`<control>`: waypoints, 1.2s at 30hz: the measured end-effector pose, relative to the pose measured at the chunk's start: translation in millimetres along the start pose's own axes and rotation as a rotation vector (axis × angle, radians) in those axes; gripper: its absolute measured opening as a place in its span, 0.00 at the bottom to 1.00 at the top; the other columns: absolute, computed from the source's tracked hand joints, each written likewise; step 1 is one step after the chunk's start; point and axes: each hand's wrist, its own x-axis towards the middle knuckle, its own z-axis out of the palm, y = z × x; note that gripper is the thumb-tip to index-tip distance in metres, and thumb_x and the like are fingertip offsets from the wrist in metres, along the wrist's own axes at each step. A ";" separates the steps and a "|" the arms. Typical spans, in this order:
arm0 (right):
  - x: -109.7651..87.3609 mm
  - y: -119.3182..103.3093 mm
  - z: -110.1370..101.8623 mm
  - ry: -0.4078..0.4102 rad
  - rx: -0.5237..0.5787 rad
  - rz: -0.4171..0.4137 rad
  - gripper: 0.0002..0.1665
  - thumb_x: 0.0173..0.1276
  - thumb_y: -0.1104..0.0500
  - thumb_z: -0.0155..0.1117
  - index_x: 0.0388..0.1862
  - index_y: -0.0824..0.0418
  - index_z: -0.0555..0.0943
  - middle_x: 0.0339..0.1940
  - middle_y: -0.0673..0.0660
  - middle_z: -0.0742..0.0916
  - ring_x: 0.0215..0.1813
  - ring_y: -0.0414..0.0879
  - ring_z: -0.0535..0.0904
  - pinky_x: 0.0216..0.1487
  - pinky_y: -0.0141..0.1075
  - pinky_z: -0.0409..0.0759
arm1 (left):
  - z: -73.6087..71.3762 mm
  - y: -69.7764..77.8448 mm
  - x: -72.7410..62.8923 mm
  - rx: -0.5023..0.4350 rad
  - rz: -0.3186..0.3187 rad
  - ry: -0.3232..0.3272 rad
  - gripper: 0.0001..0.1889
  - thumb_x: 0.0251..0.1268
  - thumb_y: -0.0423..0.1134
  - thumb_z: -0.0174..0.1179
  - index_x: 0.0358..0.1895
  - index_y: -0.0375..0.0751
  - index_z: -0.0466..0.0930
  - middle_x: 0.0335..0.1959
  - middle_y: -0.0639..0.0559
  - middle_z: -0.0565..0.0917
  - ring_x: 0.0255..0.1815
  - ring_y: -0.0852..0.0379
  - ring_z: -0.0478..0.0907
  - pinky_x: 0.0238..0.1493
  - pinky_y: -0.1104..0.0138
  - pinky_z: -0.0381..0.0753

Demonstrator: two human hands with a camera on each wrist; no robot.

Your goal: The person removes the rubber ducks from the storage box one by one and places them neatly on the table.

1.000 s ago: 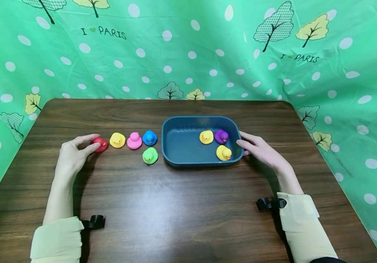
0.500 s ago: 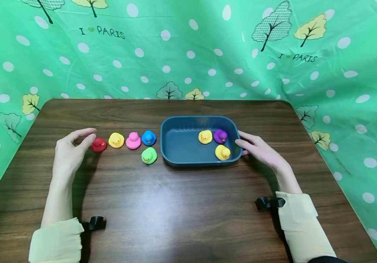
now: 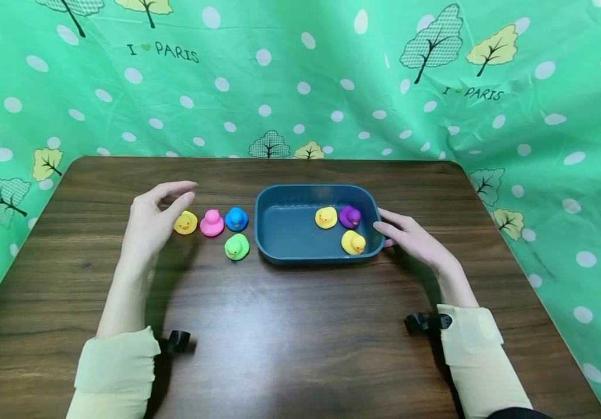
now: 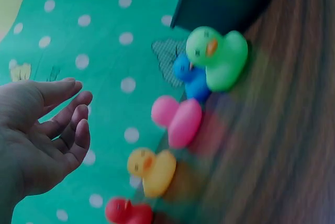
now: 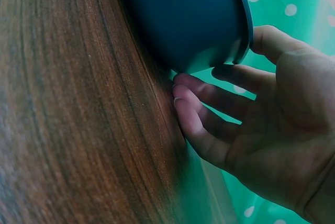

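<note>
My left hand point(image 3: 148, 224) hovers over the left end of a group of rubber ducks, fingers bent loosely with nothing between them. Closest to its fingertips in the head view is a yellow duck point(image 3: 185, 223). Farther right sit a pink duck point(image 3: 212, 223), a blue duck point(image 3: 236, 219) and a green duck point(image 3: 237, 247). The left wrist view shows a red duck point(image 4: 128, 212) at its bottom edge; the hand hides it in the head view. My right hand point(image 3: 410, 235) holds the right end of a dark blue tray point(image 3: 290, 233), thumb at the rim and fingers against the outer wall.
Inside the tray, toward its right side, are two yellow ducks, one at the back point(image 3: 326, 217) and one in front point(image 3: 354, 242), plus a purple duck point(image 3: 349, 216). The brown wooden table point(image 3: 279, 331) ends at a green dotted cloth point(image 3: 300, 105) behind.
My left hand released the red duck, drew slightly back, then rose and moved right to above the yellow duck. The right hand and tray stay essentially in place.
</note>
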 end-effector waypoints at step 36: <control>0.3 1.8 -1.1 0.005 0.012 -0.023 0.37 0.82 0.42 0.51 0.84 0.51 0.59 0.82 0.61 0.69 0.78 0.58 0.67 0.79 0.62 0.62 | 153.7 63.9 33.2 0.042 0.201 -0.466 0.17 0.75 0.44 0.62 0.62 0.47 0.83 0.59 0.50 0.85 0.59 0.53 0.80 0.61 0.57 0.82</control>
